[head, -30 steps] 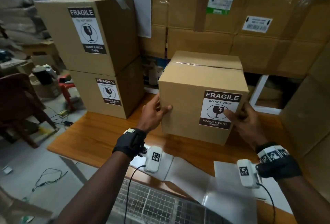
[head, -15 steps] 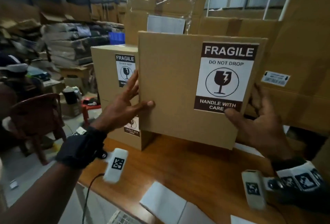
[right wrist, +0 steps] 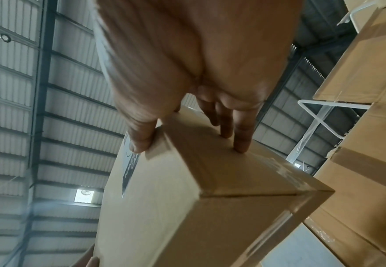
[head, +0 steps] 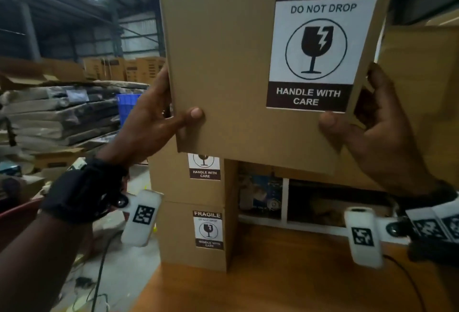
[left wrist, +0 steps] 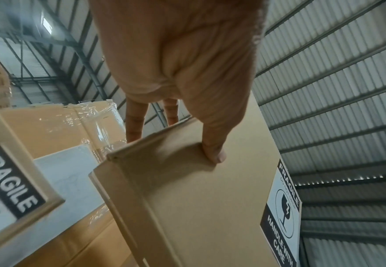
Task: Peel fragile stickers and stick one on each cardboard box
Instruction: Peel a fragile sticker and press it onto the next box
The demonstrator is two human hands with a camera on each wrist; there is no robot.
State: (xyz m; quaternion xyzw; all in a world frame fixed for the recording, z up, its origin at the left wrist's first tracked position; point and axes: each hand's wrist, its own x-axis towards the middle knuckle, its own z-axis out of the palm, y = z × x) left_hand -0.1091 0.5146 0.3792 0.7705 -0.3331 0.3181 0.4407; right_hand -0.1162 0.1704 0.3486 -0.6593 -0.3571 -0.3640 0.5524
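Aloft, the box [head: 223, 63] with its sticker [head: 320, 40] hangs clear above the table [head: 273, 287] — left hand [head: 149, 122] grips its left edge, right hand [head: 372, 132] its right edge, thumbs in front; two stickered boxes [head: 178, 232] stand stacked below.

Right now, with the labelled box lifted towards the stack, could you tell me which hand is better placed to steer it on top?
Probably the left hand: it grips the held box on the side nearest the stacked boxes.
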